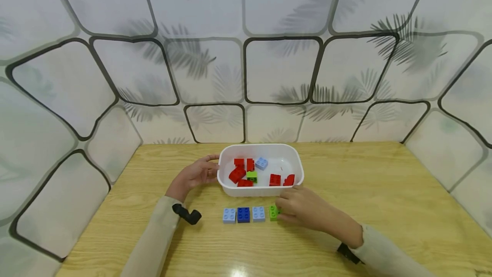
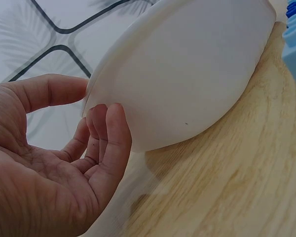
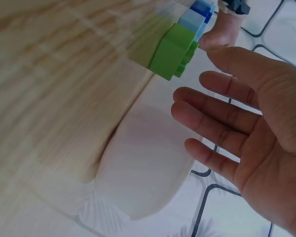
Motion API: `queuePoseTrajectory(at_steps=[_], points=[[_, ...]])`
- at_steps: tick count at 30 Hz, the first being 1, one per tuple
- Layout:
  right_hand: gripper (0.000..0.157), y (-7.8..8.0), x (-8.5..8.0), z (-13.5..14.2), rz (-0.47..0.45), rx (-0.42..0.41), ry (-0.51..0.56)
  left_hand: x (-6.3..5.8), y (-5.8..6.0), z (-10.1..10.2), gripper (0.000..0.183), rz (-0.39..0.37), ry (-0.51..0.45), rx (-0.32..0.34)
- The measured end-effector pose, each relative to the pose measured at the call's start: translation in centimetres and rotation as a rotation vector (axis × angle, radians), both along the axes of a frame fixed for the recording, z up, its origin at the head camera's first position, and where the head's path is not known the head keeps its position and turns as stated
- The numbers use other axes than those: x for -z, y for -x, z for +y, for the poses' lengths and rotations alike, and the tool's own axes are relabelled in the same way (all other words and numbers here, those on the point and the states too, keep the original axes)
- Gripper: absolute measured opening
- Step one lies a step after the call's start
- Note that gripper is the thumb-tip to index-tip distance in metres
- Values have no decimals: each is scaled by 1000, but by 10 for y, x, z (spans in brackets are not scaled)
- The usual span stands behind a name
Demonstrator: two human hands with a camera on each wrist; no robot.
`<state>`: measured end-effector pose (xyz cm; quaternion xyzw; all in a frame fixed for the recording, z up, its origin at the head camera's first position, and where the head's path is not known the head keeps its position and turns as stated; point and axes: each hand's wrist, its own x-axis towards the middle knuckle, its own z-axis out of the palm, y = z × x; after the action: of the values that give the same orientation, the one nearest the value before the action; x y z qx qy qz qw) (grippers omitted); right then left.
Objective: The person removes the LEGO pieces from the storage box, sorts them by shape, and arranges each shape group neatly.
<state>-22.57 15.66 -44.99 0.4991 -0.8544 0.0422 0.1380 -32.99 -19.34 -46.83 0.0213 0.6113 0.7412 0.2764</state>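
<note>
A white plastic bin (image 1: 246, 191) holds several red bricks (image 1: 237, 175), a light blue brick (image 1: 262, 163) and a green brick (image 1: 251, 177). My left hand (image 1: 200, 172) is at the bin's left end, its fingertips right at the outer wall in the left wrist view. In front of the bin is a row: a light blue brick (image 1: 229, 215), a dark blue brick (image 1: 243, 214), another light blue brick (image 1: 258, 214) and a lime green brick (image 1: 273, 213). Beside that last one, my right hand (image 1: 303, 208) has spread, slightly bent fingers with nothing between them, partly hiding the brick.
Everything stands on a light wooden table (image 1: 365, 183). A patterned wall covering (image 1: 284, 72) rises behind the table and along both sides. Black straps (image 1: 187, 214) sit on the wrists over light sleeves.
</note>
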Motion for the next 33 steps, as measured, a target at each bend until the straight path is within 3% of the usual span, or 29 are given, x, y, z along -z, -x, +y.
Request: queuePoseTrajectory(at_steps=[8, 15, 20, 24, 28, 33], points=[[17, 2, -8, 3, 9, -38, 111, 0, 0, 2, 51, 7, 9, -16], [16, 15, -22, 4, 35, -82, 235, 2, -1, 2, 48, -2, -32, -31], [11, 30, -41, 2, 12, -43, 214, 2, -3, 2, 52, 5, -56, -27], [11, 47, -54, -2, 19, -71, 180, 2, -5, 2, 52, -2, -84, -38], [13, 66, -61, -6, 40, -109, 146, 1, -5, 2, 50, -14, -91, -45], [13, 82, -64, -10, 52, -86, 84, -1, -4, 4, 49, -16, -78, -56]])
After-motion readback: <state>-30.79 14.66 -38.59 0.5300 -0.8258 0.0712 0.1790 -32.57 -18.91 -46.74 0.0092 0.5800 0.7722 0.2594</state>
